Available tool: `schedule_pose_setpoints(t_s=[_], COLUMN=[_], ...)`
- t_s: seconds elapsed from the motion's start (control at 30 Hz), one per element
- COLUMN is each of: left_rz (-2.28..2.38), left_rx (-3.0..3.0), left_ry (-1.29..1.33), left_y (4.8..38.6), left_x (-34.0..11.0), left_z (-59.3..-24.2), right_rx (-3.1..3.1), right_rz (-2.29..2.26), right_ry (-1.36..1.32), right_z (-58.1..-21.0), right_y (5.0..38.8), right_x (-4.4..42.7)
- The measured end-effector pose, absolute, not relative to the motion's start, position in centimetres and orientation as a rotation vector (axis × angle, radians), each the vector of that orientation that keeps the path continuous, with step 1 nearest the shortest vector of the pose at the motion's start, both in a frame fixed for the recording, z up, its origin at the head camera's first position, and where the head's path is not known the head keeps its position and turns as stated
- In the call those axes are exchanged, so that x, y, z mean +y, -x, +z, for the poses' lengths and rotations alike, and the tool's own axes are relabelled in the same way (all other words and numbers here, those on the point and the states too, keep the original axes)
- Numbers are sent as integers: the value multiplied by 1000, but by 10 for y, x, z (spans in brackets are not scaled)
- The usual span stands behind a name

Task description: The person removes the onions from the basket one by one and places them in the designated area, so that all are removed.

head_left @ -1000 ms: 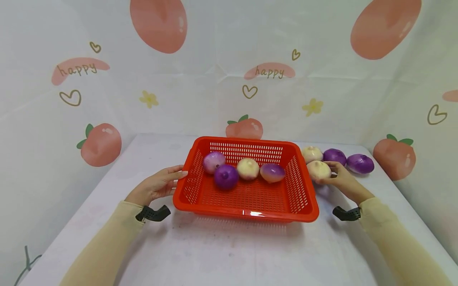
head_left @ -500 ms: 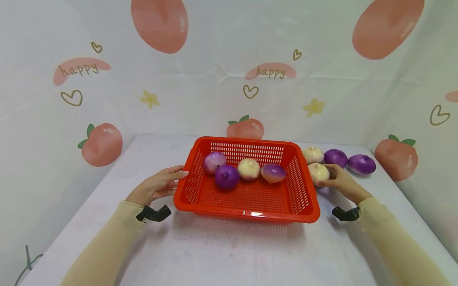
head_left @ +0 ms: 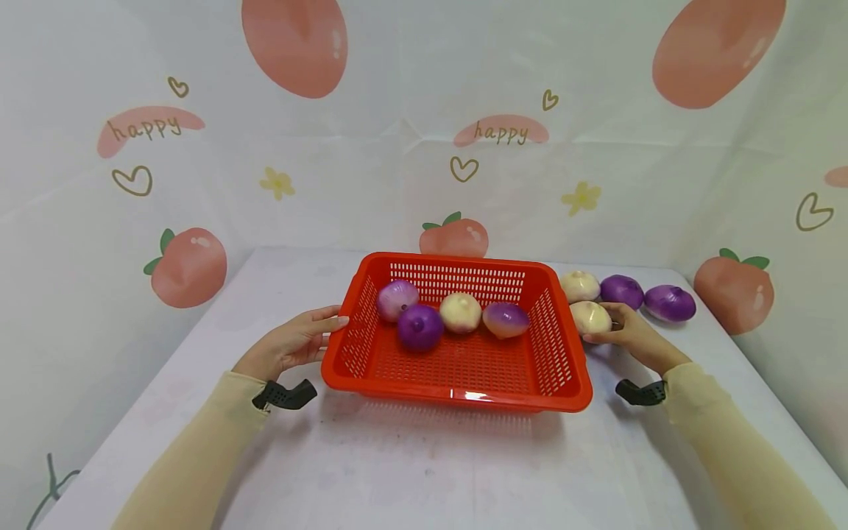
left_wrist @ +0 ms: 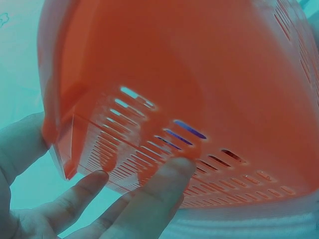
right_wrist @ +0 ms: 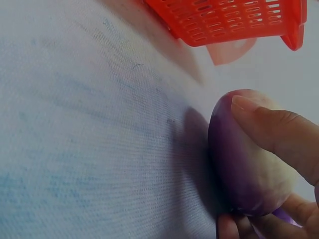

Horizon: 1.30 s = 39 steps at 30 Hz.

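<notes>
A red slotted plastic basket [head_left: 457, 401] stands mid-table. Inside it are several onions: a light purple onion [head_left: 396, 298], a dark purple onion [head_left: 420, 328], a whitish onion [head_left: 460, 313] and a purple-and-yellow onion [head_left: 506, 319]. My left hand [head_left: 291, 342] grips the basket's left rim, thumb on the rim and fingers against the slotted wall [left_wrist: 124, 144]. Just outside the right wall, my right hand [head_left: 632, 335] holds a whitish onion [head_left: 589, 319] between thumb and fingers. Seen from the right wrist, this onion [right_wrist: 249, 154] has a purple side, close over the cloth.
Behind my right hand lie another whitish onion [head_left: 579, 286] and two purple ones, a rounder onion [head_left: 621, 291] and a longer onion [head_left: 670, 303]. A printed cloth [head_left: 371, 162] hangs at the back and sides. The white table [head_left: 424, 471] extends in front of the basket.
My right hand and its onion have dipped very slightly toward me over the past second. The basket, the left hand and the other onions keep their places.
</notes>
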<state>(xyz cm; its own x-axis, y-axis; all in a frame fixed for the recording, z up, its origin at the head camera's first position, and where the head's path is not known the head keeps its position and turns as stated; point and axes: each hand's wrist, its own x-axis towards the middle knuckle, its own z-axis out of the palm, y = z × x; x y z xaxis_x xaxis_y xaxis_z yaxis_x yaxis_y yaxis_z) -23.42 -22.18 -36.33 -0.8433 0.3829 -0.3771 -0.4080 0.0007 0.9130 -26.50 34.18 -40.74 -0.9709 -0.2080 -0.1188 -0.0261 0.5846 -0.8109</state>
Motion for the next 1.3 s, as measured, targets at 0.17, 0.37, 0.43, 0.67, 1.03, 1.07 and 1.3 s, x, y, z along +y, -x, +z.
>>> schedule_pose_setpoints(t_s=[0.17,0.37,0.43,0.67,1.03,1.07,1.3], left_rz=[1899,1904,1904,1904,1883,1882,1888], left_rx=[1735,1723,1721,1726,1753,1752,1737], left_ry=[20,15,14,13,8,8,2], left_y=[234,234,234,234,234,234,234], left_x=[-222,-222,-222,-222,-222,-222,-222], left_z=[-363,-363,-363,-363,-363,-363,-363], right_rx=[2609,2594,2593,2588,2554,2552,2548], right_rz=[-1304,-1299,-1304,-1317,-1335,-1337,-1324], right_ry=[160,144,151,169,163,167,171], right_z=[-407,-407,-407,-407,-407,-407,-406], right_y=[265,264,264,263,264,264,265], right_x=[342,343,343,344,344,344,345])
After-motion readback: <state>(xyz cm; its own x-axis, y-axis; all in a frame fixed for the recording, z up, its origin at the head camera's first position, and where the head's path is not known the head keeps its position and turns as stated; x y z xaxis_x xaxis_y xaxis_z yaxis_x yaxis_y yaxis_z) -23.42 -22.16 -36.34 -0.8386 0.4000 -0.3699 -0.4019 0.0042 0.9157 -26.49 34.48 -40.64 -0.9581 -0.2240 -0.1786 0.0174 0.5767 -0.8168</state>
